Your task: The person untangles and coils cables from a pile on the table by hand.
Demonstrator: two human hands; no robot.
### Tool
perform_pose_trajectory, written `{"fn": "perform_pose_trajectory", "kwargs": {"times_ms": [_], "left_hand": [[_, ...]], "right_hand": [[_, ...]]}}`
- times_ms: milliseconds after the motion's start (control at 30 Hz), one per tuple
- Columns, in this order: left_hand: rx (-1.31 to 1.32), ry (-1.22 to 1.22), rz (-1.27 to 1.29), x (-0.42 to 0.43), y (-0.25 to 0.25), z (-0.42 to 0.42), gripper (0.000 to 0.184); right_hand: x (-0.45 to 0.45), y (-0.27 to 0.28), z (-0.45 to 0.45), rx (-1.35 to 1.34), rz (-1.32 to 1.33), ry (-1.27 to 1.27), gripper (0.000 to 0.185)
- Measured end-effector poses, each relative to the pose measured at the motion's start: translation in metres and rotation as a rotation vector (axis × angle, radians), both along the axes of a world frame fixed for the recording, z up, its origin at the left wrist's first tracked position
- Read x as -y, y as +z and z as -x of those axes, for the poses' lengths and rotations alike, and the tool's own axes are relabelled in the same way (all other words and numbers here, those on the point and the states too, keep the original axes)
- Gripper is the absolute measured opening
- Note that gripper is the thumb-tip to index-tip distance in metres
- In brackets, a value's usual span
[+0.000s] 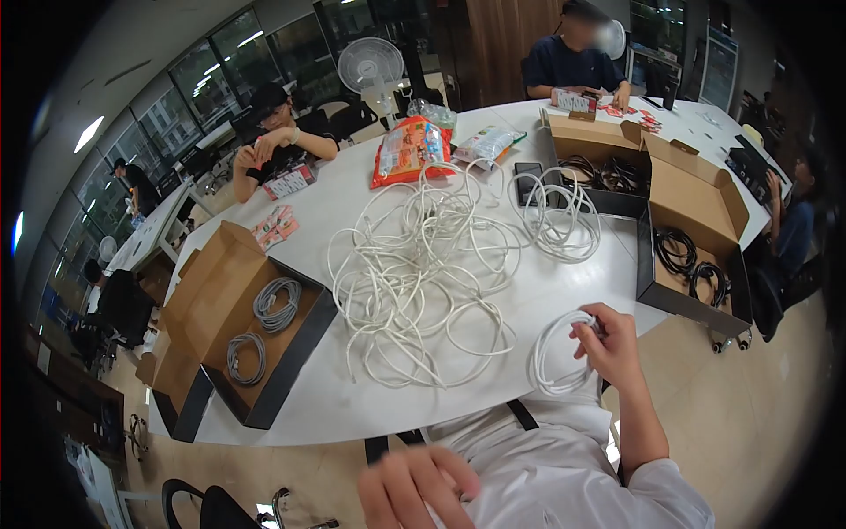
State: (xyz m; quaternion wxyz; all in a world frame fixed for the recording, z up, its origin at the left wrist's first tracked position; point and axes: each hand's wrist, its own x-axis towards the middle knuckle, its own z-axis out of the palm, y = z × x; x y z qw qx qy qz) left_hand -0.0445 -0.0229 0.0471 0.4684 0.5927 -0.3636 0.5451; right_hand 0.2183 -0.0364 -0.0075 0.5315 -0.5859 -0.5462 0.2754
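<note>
My right hand [610, 346] is closed on a coiled white cable [551, 360] at the near right edge of the table; its loops hang to the left of my fingers. My left hand [416, 487] is low in front of my shirt, away from the table, blurred. Its fingers look bent, with no object visible in it. A large loose tangle of white cables [414, 273] spreads over the middle of the table. Beyond my right hand lies another looped white cable [564, 220].
An open box [304, 339] with two grey coils stands left. Open boxes [656, 295] with black cables stand right. A dark phone [527, 181], an orange-red bag [410, 152] and a clear packet [489, 145] lie farther back. People sit around the white table [608, 273].
</note>
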Motion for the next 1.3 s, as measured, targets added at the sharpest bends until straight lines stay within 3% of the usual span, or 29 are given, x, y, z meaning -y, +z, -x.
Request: {"fn": "perform_pose_trajectory", "kwargs": {"times_ms": [67,167,233,333,433,567,633,833,867,967,1033,1133,1233,1300], "left_hand": [[0.04,0.219,0.178,-0.008,-0.01,0.001,0.032],[-0.49,0.912,0.327,-0.021,-0.007,-0.017,0.034],[-0.734,1.247,0.351,-0.028,-0.01,-0.036,0.045],[-0.78,1.227,0.714,-0.044,-0.025,-0.039,0.053],[-0.88,1.442,0.549,-0.063,-0.043,-0.025,0.055],[-1.012,0.959,0.823,-0.067,-0.051,-0.008,0.038],[-0.963,0.948,0.855,-0.069,-0.052,-0.003,0.028],[-0.802,0.977,1.038,-0.07,-0.056,0.022,0.019],[-0.767,0.962,1.085,-0.067,-0.05,0.026,0.018],[-0.605,1.004,1.167,-0.059,-0.042,0.044,0.017],[-0.468,1.062,1.225,-0.051,-0.027,0.061,0.017],[-0.3,1.372,1.195,-0.035,-0.014,0.096,0.017],[-0.151,1.691,1.164,-0.025,-0.004,0.126,0.017],[-0.087,1.781,1.176,-0.022,-0.001,0.143,0.02]], "right_hand": [[-0.01,0.007,0.004,0.013,-0.024,0.024,0.014],[-0.029,0.018,0.013,0.018,-0.017,0.055,0.015],[-0.042,0.024,0.021,0.036,-0.008,0.06,0.014],[-0.062,0.025,0.027,0.058,-0.026,0.068,0.012],[-0.077,0.024,0.036,-0.027,-0.033,0.116,0.011],[-0.096,0.02,0.045,-0.136,-0.048,0.214,0.012],[-0.103,0.021,0.048,-0.19,0.01,0.257,0.012],[-0.122,0.006,0.065,-0.272,-0.082,0.59,0.058],[-0.124,0.006,0.068,-0.26,-0.086,0.595,0.078],[-0.132,-0.01,0.074,-0.275,-0.206,0.543,0.075],[-0.133,-0.019,0.078,-0.238,-0.239,0.495,0.061],[-0.131,-0.035,0.082,-0.155,-0.269,0.455,0.041],[-0.123,-0.031,0.086,-0.06,-0.276,0.546,0.034],[-0.12,-0.023,0.09,0.022,-0.296,0.564,0.024]]}}
